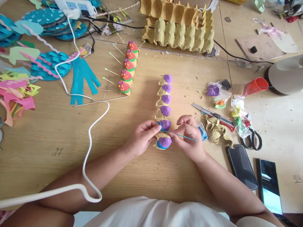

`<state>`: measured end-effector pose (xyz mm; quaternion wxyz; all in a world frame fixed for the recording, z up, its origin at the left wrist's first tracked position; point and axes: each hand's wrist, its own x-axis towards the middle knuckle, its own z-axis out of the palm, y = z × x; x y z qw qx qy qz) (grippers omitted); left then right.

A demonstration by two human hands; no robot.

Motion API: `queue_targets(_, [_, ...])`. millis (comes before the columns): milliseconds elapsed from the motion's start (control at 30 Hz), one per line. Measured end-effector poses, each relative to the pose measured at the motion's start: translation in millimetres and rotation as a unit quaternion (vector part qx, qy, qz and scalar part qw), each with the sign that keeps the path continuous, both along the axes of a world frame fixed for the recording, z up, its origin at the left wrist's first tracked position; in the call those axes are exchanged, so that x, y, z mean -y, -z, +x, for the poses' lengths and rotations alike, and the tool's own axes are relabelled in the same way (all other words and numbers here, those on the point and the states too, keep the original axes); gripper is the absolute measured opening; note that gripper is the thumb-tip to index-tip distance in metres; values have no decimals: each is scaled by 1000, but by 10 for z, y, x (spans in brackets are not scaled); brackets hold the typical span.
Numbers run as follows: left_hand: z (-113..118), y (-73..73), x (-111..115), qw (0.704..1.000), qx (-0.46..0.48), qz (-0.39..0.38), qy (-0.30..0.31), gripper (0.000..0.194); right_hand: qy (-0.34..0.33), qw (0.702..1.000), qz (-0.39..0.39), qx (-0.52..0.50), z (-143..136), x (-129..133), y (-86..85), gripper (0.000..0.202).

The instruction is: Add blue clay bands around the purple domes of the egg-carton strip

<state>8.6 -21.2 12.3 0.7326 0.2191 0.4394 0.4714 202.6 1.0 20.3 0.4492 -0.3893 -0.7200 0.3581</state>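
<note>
A strip of cut egg carton lies in front of me, its several cups capped with purple clay. Blue clay edges the nearest cup, and more blue shows on the cup beyond it. My left hand is closed on the strip's left side, thumb and fingertips at that second cup's blue edge. Between thumb and fingers, my right hand pinches a thin blue stick; its inner end reaches toward the same blue edge, partly hidden by the fingers.
Red-faced egg-carton figures with pins stand at back left. A white cable loops along the left. To the right lie a utility knife, carton scraps, scissors and phones. Egg cartons sit behind.
</note>
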Motion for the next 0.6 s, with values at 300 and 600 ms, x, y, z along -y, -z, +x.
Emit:
queue_targets(300, [-9, 6, 13, 1000, -10, -2, 6, 36, 21, 999, 23, 28, -6, 28, -15, 14])
queue_targets(600, [-19, 32, -8, 1000, 16, -17, -12, 35, -3, 992, -99, -73, 40, -10, 55, 15])
